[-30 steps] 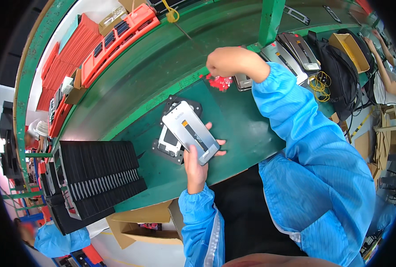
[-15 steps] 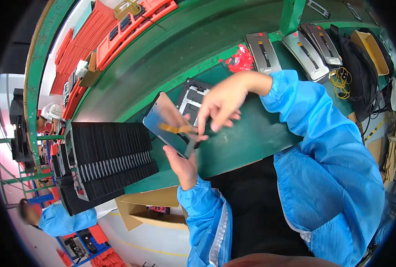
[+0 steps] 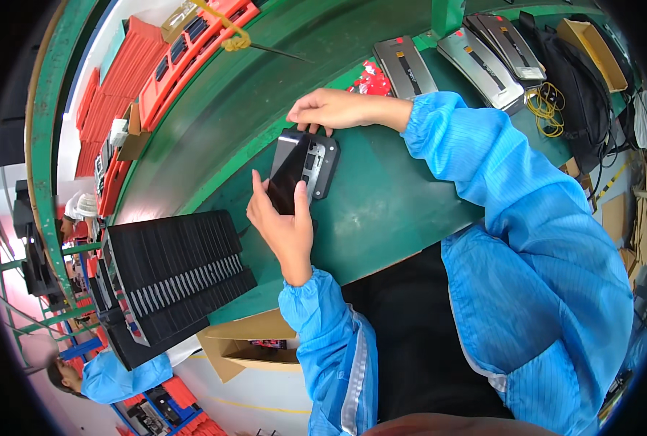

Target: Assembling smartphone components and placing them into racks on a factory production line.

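Both hands steady a dark glass panel over a black fixture

At the middle of a green desk (image 3: 389, 196), a person in blue sleeves has a phone-sized dark panel (image 3: 288, 182) between two bare hands. The left hand (image 3: 285, 236) is clamped on the panel's near end: thumb along the right long edge, fingers along the left. This edge grip probably leaves the shiny face largely untouched. The right hand (image 3: 333, 109) arches over the far end, fingertips bent down there, perhaps to guide that end; whether its grip is closed or merely resting cannot be told.

The panel covers the left part of a black fixture (image 3: 332, 166) holding a silvery frame (image 3: 319, 161); whether the two touch is unclear.

To the left stands a black slotted rack (image 3: 182, 254), its slots likely separating thin pieces. To the right, grey panels (image 3: 481, 69) lie by the desk's far edge, seemingly within easy reach, beside a heap of red scraps (image 3: 371, 80).
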{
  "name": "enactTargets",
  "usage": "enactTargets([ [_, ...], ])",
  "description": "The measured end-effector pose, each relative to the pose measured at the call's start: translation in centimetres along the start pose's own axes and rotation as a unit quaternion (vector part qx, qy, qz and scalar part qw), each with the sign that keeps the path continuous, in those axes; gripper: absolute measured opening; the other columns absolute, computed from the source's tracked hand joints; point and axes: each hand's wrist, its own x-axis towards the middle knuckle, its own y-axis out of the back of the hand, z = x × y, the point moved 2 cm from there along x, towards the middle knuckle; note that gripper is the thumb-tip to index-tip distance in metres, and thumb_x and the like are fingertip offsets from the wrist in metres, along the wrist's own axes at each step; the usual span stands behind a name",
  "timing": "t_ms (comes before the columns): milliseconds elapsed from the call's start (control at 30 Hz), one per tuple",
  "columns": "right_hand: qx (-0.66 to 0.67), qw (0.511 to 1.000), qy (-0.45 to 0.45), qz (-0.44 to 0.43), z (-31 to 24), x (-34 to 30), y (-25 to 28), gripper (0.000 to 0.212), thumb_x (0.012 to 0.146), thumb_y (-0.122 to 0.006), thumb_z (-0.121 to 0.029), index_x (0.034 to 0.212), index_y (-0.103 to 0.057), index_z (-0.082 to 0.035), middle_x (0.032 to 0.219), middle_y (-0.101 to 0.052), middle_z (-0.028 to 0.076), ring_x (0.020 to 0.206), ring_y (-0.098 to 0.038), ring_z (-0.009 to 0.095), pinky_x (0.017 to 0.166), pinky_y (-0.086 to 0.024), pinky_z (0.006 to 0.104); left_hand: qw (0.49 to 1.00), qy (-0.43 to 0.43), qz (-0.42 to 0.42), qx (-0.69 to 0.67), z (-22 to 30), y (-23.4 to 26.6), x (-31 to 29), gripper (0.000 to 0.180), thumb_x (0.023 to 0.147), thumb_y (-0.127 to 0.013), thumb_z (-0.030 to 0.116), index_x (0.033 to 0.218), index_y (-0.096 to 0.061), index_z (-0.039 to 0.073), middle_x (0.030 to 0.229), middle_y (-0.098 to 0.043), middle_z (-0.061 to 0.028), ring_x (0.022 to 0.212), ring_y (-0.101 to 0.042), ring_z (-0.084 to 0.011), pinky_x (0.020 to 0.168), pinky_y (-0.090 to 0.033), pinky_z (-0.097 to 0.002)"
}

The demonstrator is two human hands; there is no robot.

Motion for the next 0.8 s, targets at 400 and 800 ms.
enactTargets([
  [400, -0.030, 0.998, 0.017, -0.052, 0.3, -0.3, 0.6, 0.049, 0.104, -0.058, -0.046, 0.129, -0.066, -0.005, 0.109, -0.068, 0.005, 0.100, -0.062, 0.014, 0.078, -0.055, 0.0313, 0.998, 0.047, 0.004, -0.039, 0.1, 1.1, -0.7, 0.075, 0.089, -0.079, 0.025, 0.149, -0.044, -0.002, 0.127, -0.060, -0.0183, 0.120, -0.050, -0.0344, 0.102, -0.043, -0.0444],
  [800, -0.051, 0.996, 0.001, -0.066, 0.3, -0.1, 0.5, 0.050, 0.101, -0.062, -0.044, 0.130, -0.066, -0.003, 0.111, -0.070, 0.007, 0.098, -0.064, 0.016, 0.080, -0.055, 0.0322, 1.000, 0.007, 0.003, -0.025, 0.2, -1.1, 0.8, 0.074, 0.087, -0.080, 0.026, 0.146, -0.047, -0.003, 0.124, -0.061, -0.0184, 0.118, -0.051, -0.0349, 0.102, -0.042, -0.0459],
])
